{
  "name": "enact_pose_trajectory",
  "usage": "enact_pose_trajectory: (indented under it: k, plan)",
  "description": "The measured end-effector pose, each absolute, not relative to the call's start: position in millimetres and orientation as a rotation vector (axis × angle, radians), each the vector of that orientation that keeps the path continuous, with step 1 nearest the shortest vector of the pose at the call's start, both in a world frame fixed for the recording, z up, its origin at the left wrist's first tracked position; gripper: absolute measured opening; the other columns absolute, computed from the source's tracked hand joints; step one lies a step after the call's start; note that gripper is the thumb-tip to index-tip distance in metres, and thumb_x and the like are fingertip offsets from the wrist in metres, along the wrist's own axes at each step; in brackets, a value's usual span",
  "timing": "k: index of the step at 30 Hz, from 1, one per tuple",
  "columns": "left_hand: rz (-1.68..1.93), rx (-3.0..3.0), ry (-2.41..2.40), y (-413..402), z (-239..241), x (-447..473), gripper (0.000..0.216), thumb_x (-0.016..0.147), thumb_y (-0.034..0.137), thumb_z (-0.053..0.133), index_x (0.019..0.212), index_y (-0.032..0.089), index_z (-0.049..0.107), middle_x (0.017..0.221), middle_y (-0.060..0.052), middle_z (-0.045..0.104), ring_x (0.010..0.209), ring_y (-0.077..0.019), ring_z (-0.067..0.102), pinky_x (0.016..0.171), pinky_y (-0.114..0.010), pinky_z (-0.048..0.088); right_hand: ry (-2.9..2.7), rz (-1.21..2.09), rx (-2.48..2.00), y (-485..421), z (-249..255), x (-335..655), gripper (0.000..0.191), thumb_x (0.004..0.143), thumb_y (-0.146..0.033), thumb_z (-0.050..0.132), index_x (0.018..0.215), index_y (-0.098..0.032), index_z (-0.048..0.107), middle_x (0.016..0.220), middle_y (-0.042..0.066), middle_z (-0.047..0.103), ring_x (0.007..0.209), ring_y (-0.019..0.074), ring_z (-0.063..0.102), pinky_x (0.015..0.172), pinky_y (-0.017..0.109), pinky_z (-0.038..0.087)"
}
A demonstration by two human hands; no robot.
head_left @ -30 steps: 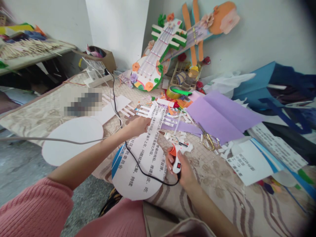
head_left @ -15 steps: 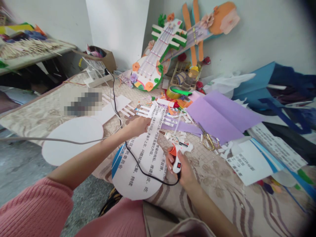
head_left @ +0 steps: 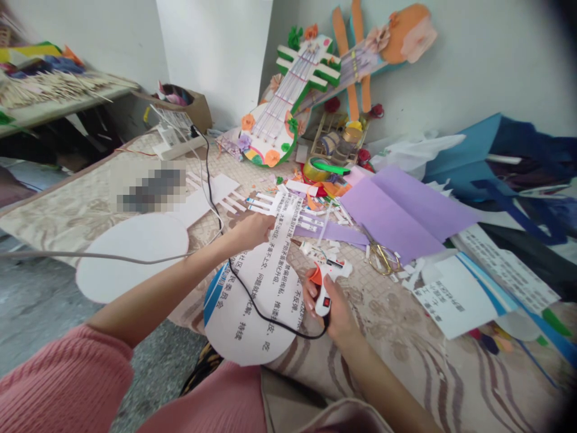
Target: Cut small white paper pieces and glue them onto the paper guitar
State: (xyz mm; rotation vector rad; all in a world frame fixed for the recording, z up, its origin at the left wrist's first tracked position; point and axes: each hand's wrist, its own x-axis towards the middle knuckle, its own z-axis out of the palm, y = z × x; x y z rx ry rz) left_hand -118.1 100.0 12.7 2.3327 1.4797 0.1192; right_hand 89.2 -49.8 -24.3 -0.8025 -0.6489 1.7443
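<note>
My right hand (head_left: 339,319) is wrapped round a white hot glue gun (head_left: 325,296) with an orange trigger, its nozzle pointing away from me. A black cord runs from its handle across a lute-shaped white board cutout (head_left: 265,313) with printed characters. My left hand (head_left: 258,231) is closed in a fist over the left side of the cutout's neck. Whatever its fingers hold, if anything, is hidden. Short strips stick out from both sides of the neck. To the left lies a second blank white cutout (head_left: 130,258) of like shape.
Gold-handled scissors (head_left: 382,257) lie beside purple sheets (head_left: 406,210). Behind are paper scraps, tape rolls (head_left: 315,169) and a decorated paper lute (head_left: 274,129) against the wall. A power strip (head_left: 178,144) stands at back left; printed board pieces (head_left: 460,300) lie at right.
</note>
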Motion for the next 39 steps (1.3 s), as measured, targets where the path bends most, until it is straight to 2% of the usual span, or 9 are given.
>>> enact_pose_trajectory:
  k: [26, 39]
  plan:
    - [0.116, 2.346, 1.483, 98.2, 15.6, -117.8, 0.024, 0.066, 0.007, 0.057, 0.087, 0.017, 0.064, 0.073, -0.002, 0.067, 0.069, -0.0162, 0.063, 0.06, -0.023, 0.039, -0.638, 1.741, -0.827, -49.9, -25.8, 90.2, 0.031, 0.084, -0.049, 0.063, 0.094, -0.019, 0.063, 0.063, -0.004, 0.047, 0.047, 0.009, 0.044, 0.034, 0.017, 0.037]
    - [0.105, 2.328, 1.459, 97.7, 15.1, -121.9, 0.038, 0.07, 0.012, 0.064, 0.107, 0.016, 0.063, 0.081, -0.002, 0.07, 0.075, -0.0169, 0.065, 0.06, -0.022, 0.04, -0.657, 1.741, -0.815, -50.0, -26.5, 91.2, 0.031, 0.086, -0.049, 0.061, 0.095, -0.019, 0.064, 0.064, -0.004, 0.047, 0.048, 0.0096, 0.044, 0.035, 0.018, 0.036]
